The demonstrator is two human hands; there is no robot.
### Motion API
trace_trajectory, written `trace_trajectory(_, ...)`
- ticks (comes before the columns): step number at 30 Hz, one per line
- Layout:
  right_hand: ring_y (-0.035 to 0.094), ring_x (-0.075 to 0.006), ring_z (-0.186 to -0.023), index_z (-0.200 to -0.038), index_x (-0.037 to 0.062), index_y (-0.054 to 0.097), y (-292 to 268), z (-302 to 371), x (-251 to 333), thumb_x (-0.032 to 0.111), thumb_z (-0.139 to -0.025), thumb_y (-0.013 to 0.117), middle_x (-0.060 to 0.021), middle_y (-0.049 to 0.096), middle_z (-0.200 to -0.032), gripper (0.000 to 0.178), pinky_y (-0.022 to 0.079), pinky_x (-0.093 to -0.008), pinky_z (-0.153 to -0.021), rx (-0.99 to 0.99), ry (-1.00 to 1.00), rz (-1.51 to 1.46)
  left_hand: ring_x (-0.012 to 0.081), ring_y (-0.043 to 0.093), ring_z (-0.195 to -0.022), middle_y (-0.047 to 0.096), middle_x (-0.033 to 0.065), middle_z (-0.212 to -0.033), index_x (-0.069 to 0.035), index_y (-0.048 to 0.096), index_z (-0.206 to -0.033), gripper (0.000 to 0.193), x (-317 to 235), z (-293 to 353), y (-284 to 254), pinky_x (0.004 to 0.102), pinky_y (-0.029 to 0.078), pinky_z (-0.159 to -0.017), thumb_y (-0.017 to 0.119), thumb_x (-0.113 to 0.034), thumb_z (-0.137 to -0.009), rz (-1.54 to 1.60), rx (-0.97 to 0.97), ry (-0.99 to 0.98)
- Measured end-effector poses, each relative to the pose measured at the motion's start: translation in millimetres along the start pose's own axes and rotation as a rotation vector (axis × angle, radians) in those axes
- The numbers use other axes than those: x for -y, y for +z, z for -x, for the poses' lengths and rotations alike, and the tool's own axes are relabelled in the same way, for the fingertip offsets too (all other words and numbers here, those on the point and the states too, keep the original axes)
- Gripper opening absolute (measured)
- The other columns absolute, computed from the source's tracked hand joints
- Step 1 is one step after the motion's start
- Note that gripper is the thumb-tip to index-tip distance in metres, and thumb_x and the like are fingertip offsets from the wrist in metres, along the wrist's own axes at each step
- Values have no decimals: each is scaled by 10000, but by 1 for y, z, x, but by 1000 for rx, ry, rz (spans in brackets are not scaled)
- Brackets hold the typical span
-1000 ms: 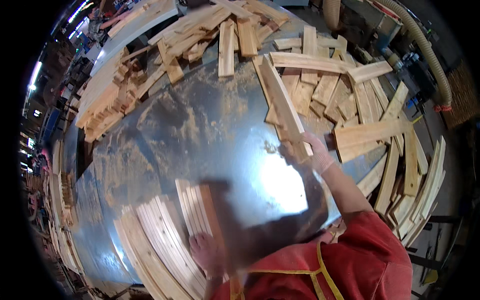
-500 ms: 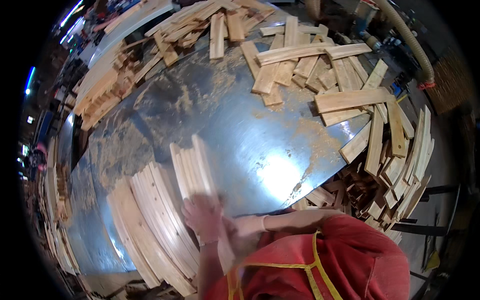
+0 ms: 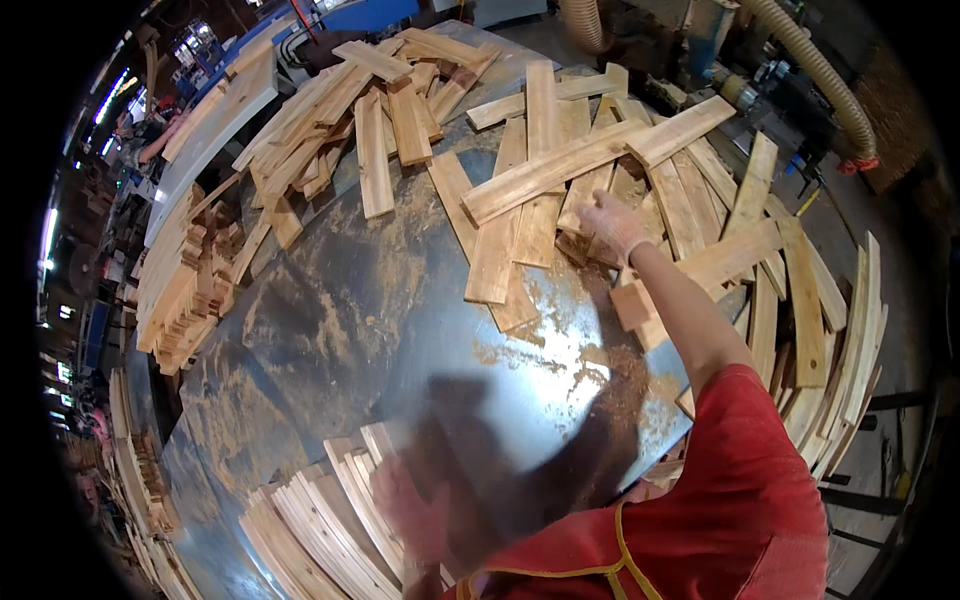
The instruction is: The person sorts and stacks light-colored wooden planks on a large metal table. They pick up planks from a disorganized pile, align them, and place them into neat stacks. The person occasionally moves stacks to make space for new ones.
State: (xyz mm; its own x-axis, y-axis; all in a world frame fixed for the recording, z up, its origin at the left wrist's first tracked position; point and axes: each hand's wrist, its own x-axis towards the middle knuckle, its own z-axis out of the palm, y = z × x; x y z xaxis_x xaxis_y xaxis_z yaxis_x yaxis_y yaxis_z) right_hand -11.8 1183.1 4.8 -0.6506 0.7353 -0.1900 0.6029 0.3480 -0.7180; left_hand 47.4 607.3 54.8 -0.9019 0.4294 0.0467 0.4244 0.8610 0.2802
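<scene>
My right hand (image 3: 612,226), in what looks like a pale glove, reaches across the metal table into a loose pile of wooden boards (image 3: 560,172) at the far right. Its fingers are stretched out over the boards, not wrapped round one. Near the table's front edge my left hand (image 3: 412,508) is blurred, its thumb apart from the fingers. It lies against the right side of a row of pale wooden strips (image 3: 318,520) set side by side, and grips none that I can make out.
The metal table (image 3: 400,310) is streaked with sawdust. More boards lie heaped at the far left (image 3: 320,110), beside a neat stack (image 3: 178,275). Long boards (image 3: 852,340) stand along the right edge. A ribbed hose (image 3: 835,90) hangs at the back right.
My right hand has left the strips near my body and swung out to the far right pile. My left hand stays by the strips. The whole view has shifted.
</scene>
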Motion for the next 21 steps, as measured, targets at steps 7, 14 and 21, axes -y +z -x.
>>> trace_trajectory(7,616,-409,-1348,-1633,35,390,21,-104,79,582,-894,732,-281,600,-1492,981,517,-469,-1113,-113,231,216,434,561,-1322,601,232,-1434,-10,568,-1449,744,-50,-228,93,517,487,-1076,818,-394,-864,145,77,280)
trace_trajectory(14,480,-416,-1487,-1666,10,267,69,-191,68,513,-868,823,-283,463,-1611,1095,437,-468,-1207,-393,41,-179,465,656,-1150,645,277,-1325,10,592,-1388,685,-127,-410,160,542,529,-978,761,-466,-925,387,270,-183)
trace_trajectory(21,559,-457,-1359,-1641,77,347,77,-138,92,381,-744,834,-308,531,-1475,1065,460,-483,-1167,-13,108,77,494,619,-1180,605,281,-1324,-20,558,-1376,662,-188,-371,222,513,532,-1027,842,-246,-821,545,85,86)
